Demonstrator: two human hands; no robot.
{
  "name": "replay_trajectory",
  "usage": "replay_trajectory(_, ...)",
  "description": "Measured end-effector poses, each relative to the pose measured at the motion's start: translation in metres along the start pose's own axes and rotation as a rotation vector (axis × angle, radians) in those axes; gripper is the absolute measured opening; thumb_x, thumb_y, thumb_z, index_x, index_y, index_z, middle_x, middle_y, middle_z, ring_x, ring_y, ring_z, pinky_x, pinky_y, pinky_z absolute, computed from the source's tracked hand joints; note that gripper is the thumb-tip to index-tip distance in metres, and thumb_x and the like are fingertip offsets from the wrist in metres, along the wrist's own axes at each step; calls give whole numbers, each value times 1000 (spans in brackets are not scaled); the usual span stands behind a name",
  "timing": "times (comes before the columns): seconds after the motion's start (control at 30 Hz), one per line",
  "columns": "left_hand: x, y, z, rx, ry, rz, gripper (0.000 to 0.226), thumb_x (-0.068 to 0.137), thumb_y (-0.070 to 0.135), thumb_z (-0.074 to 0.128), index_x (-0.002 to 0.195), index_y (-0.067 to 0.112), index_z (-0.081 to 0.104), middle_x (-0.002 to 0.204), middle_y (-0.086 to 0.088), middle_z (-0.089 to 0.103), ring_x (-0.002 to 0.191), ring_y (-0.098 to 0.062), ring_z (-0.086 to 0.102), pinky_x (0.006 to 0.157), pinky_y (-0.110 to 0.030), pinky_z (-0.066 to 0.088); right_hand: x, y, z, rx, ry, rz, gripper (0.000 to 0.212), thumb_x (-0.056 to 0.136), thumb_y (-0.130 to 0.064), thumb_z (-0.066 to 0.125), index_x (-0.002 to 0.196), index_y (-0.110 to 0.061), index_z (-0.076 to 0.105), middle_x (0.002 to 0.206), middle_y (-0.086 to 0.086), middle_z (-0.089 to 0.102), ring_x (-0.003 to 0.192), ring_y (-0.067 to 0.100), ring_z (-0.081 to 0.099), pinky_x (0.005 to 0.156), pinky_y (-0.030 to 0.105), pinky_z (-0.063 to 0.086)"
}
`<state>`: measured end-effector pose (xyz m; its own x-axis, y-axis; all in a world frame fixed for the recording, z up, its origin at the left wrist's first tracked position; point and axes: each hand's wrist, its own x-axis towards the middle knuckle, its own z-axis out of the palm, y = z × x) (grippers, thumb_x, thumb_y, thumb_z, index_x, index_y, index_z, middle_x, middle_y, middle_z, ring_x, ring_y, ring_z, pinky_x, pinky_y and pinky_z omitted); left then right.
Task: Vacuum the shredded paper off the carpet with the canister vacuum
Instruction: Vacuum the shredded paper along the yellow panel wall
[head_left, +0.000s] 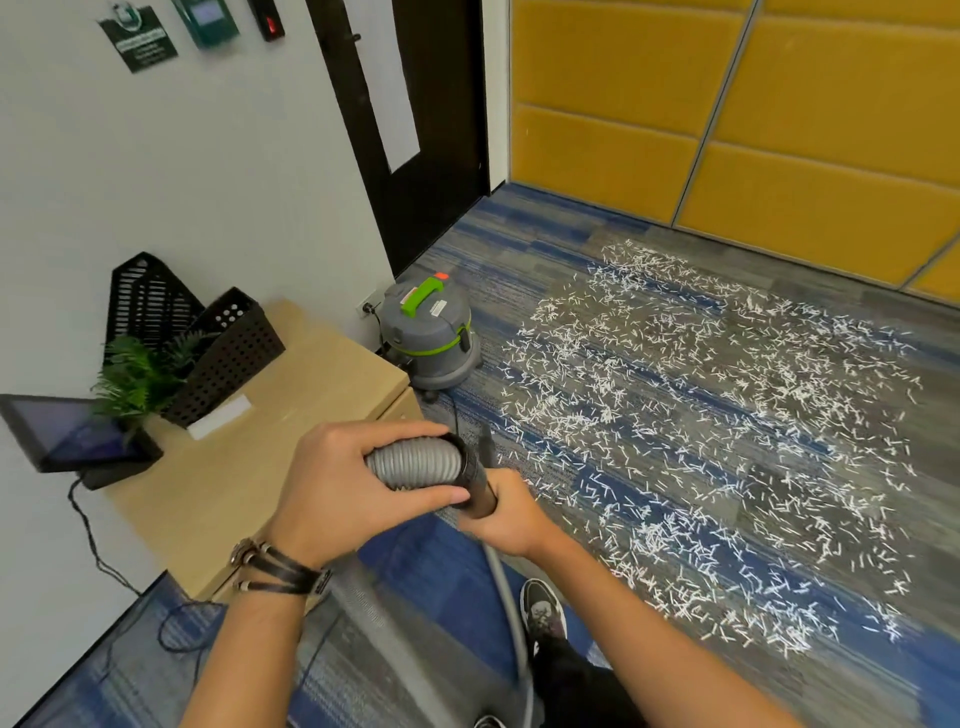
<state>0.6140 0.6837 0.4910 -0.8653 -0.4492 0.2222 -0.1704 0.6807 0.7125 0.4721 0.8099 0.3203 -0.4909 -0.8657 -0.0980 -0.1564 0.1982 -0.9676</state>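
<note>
While curled, left fingers (384, 434) round hose (415, 462)

The left hand (337, 483) covers the left end of the corrugated hose (415, 462), the fingers of the right hand (506, 522) are hidden behind the black tube (480, 493), the hose leaves view at the bottom edge below both hands, and the labels (438, 307) on the canister vacuum (426, 353) beyond them are illegible.

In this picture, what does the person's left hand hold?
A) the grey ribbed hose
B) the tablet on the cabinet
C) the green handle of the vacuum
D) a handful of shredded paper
A: the left hand grips the grey ribbed hose, while the right hand holds the black tube at the hose's end.
</note>
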Motion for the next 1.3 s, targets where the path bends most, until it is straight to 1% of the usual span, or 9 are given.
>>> replay_trajectory(0.23,-25,19,-20,9,53,110,55,61,68,87,111,47,77,105,28,77,98,8,72,87,-25,58,-34,-11,20,93,104,-80,22,67,-10,66,62,-17,46,59,-13,38,57,7,32,53,29,25)
replay_trajectory(0.37,-16,24,-25,56,136,152,53,64,67,86,112,47,76,108,24,77,99,7,72,87,-31,61,-24,-26,17,72,220,-102,26,68,-10,67,61,-28,49,57,-15,40,58,2,32,52,26,27)
replay_trajectory(0.47,-9,14,-19,84,74,112,53,64,68,87,111,47,78,105,26,77,97,7,72,86,-34,61,-14,-28,10,31,207,-101,31,69,-11,67,59,-34,49,57,-14,42,57,3,35,52,26,29)
replay_trajectory(0.57,-9,-2,-4,123,-10,52,56,64,74,84,113,48,78,105,28,76,96,7,71,85,-37,60,-9,-18,9,-22,138,-32,23,68,-21,65,59,-31,47,56,-15,42,56,6,36,52,30,28)
replay_trajectory(0.67,-15,-9,1,76,-33,26,57,61,72,86,111,48,78,104,31,75,97,11,70,86,-35,61,-15,-10,15,-38,137,-10,31,70,-13,65,57,-32,44,53,-16,38,54,3,32,51,29,25)
replay_trajectory(0.8,-30,-3,-8,-28,-93,32,58,57,68,91,109,43,80,102,28,77,97,5,73,88,-38,62,-39,-8,31,-18,152,-8,39,69,-2,66,58,-29,41,54,-16,37,54,3,31,50,27,24)
replay_trajectory(1.03,-66,18,-32,-68,-51,107,57,58,61,93,108,39,81,101,25,78,97,3,74,88,-27,60,-82,-21,47,-1,102,-40,18,63,-11,62,65,-7,45,61,-6,38,58,10,33,54,34,25)
replay_trajectory(1.2,-88,27,-44,-53,59,145,53,61,63,89,108,41,80,104,26,77,96,5,73,88,-23,58,-98,-32,60,2,165,-71,18,66,-11,62,64,-20,46,59,-13,38,59,7,32,53,35,24)
replay_trajectory(1.3,-89,27,-40,5,103,139,52,64,67,86,110,43,79,106,25,77,99,5,72,89,-30,60,-90,-33,60,25,205,-78,28,68,-7,63,62,-26,44,59,-16,37,58,5,31,53,31,24)
